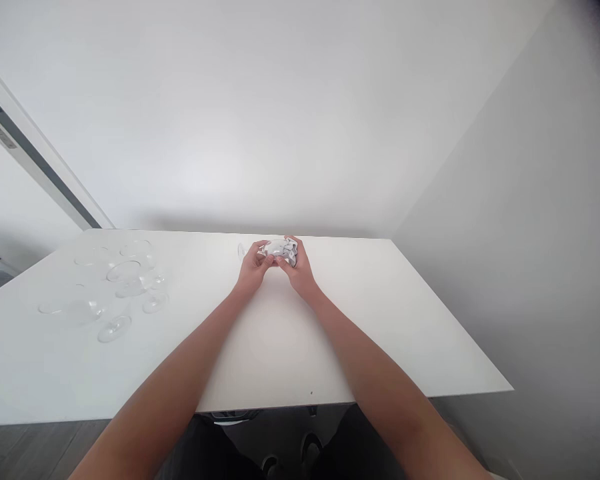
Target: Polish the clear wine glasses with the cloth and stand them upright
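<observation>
Close to the table's far edge, both hands hold a clear stemmed glass [277, 249] on its side, its round foot pointing left. My left hand [253, 265] is closed round the stem end and lower bowl. At the rim end, my right hand [300, 267] grips a crumpled white cloth with dark markings [292, 251]. The cloth is bunched at the glass's mouth; how far inside it reaches I cannot tell. Both thumbs meet on the near side of the bowl.
Several clear stemmed glasses [123, 271] stand or lie grouped on the left of the white table [280, 347]. A white wall [280, 120] rises behind the table, with another wall on the right. A door frame [40, 147] is at the left.
</observation>
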The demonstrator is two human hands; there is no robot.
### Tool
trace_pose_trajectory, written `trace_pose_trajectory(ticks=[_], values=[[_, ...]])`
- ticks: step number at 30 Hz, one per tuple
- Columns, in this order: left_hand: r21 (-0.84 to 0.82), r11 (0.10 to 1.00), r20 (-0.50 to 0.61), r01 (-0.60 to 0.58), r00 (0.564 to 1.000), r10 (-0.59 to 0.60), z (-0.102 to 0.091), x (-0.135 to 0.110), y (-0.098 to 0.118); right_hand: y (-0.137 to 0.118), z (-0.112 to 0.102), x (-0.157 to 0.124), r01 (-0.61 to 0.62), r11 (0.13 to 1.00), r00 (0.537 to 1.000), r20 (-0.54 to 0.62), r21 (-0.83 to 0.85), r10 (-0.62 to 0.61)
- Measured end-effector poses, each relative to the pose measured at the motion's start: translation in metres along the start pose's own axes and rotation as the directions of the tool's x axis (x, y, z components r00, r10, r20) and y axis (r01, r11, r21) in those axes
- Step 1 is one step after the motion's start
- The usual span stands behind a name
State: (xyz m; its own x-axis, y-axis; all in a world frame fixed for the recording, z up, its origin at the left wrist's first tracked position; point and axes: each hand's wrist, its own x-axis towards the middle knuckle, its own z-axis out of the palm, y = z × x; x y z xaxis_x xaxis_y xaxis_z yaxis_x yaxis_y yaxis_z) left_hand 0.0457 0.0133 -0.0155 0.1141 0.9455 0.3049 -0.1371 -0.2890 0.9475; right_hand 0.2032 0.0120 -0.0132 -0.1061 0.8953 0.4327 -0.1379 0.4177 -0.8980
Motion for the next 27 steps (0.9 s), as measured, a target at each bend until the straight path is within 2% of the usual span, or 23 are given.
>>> trace_pose_trajectory(ticks=[2,4,6,8,9,11,13,14,15,17,19,23,26,27], values=[[0.040,0.995,0.019,0.091,0.996,-0.092,0.001,-0.002,0.003,0.000,0.002,-0.001,0.046,0.998,0.999,0.000,-0.033,-0.046],[0.032,0.986,0.083,0.161,0.983,-0.164,0.002,-0.005,0.007,0.001,0.002,-0.001,0.065,0.997,0.995,-0.072,-0.048,-0.069],[-0.037,0.981,0.205,0.191,0.962,-0.179,0.000,-0.006,0.010,0.005,-0.004,0.002,0.056,0.998,0.976,-0.211,-0.017,-0.058],[-0.142,0.972,0.304,0.185,0.943,-0.135,-0.005,-0.006,0.010,0.009,-0.015,0.007,0.043,0.996,0.927,-0.376,0.075,-0.012],[-0.196,0.966,0.293,0.166,0.950,-0.103,-0.008,-0.004,0.009,0.011,-0.022,0.010,0.043,0.989,0.895,-0.445,0.143,0.026],[-0.294,0.951,0.120,0.096,0.991,-0.063,-0.015,0.000,0.005,0.013,-0.034,0.014,0.051,0.958,0.856,-0.506,0.283,0.104],[-0.344,0.938,-0.093,0.046,0.992,-0.083,-0.017,0.004,0.001,0.011,-0.041,0.016,0.048,0.930,0.872,-0.470,0.364,0.139],[-0.346,0.937,-0.142,0.055,0.984,-0.110,-0.017,0.006,-0.001,0.009,-0.042,0.015,0.041,0.926,0.896,-0.424,0.376,0.132],[-0.328,0.940,-0.132,0.091,0.981,-0.141,-0.015,0.007,-0.003,0.006,-0.041,0.014,0.036,0.926,0.922,-0.369,0.377,0.115],[-0.250,0.948,0.015,0.194,0.980,-0.197,-0.009,0.006,-0.005,0.001,-0.036,0.012,0.023,0.924,0.966,-0.248,0.382,0.079],[-0.187,0.942,0.210,0.279,0.948,-0.239,-0.005,0.003,-0.005,-0.005,-0.031,0.009,0.015,0.917,0.985,-0.164,0.398,0.054],[-0.166,0.893,0.523,0.417,0.805,-0.279,-0.006,-0.004,0.002,-0.014,-0.028,0.003,-0.010,0.941,0.998,-0.052,0.339,0.030],[-0.059,0.868,0.649,0.494,0.679,-0.342,-0.009,-0.007,0.007,-0.017,-0.023,0.000,-0.096,0.957,0.993,0.097,0.274,0.072],[-0.032,0.863,0.659,0.504,0.660,-0.361,-0.010,-0.007,0.007,-0.016,-0.021,0.000,-0.116,0.952,0.991,0.096,0.284,0.092]])
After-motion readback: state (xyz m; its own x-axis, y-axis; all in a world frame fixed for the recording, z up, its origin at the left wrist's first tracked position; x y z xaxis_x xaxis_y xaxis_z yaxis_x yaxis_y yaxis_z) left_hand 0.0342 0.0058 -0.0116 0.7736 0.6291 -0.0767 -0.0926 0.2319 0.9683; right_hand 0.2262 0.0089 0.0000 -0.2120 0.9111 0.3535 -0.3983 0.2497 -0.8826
